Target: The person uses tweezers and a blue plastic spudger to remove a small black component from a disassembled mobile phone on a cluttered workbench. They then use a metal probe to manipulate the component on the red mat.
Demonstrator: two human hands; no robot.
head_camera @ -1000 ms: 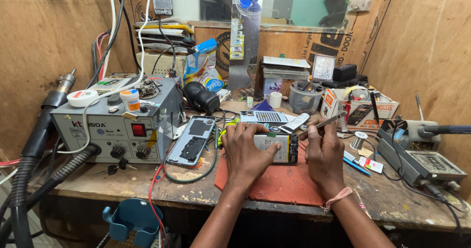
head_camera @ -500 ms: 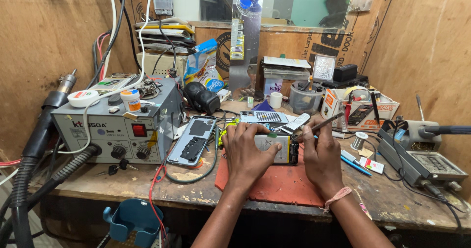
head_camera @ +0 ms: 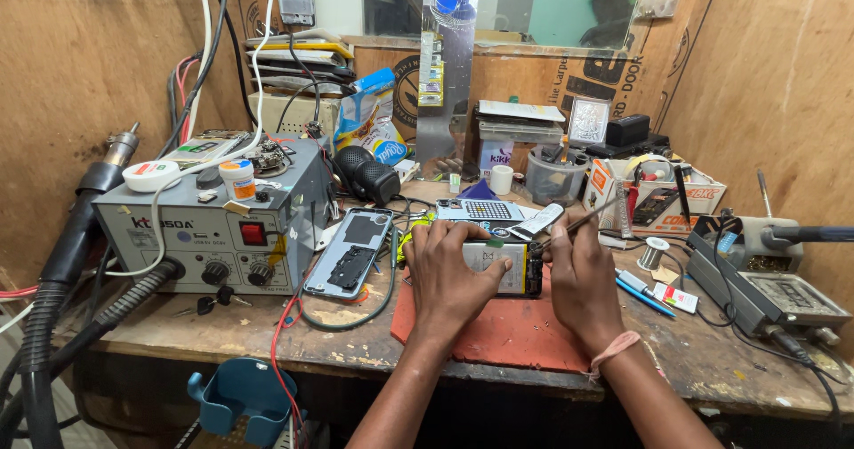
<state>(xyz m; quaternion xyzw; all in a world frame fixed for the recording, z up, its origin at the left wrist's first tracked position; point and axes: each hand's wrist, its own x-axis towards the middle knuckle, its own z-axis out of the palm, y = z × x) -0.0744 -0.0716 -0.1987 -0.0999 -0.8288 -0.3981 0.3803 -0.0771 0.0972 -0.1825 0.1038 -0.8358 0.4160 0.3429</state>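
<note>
Two bare hands work over a cluttered wooden bench (head_camera: 729, 369) boxed in by board walls. Biggest item: grey hot-air rework station (head_camera: 209, 236) at left w/ red switch & two knobs, its black hose and nozzle handle (head_camera: 84, 213) leaning beside it. Opposite side, a grey soldering station (head_camera: 769, 280) near the bench's right edge. Centre front lies a red work mat (head_camera: 507, 338), hanging slightly over the bench edge. A phone back cover (head_camera: 349, 253), inner side up, leans against the rework station. On the mat sits the opened phone (head_camera: 503, 267), internals up, long axis running left-right across the person, parallel to the bench front. Left hand (head_camera: 445, 276) is clamped over its left end, fingers curled on top. Right hand (head_camera: 583, 280) at the phone's right end pinches thin tweezers (head_camera: 583, 224), handle slanting up & to the right, tip down at the phone's right top corner
</note>
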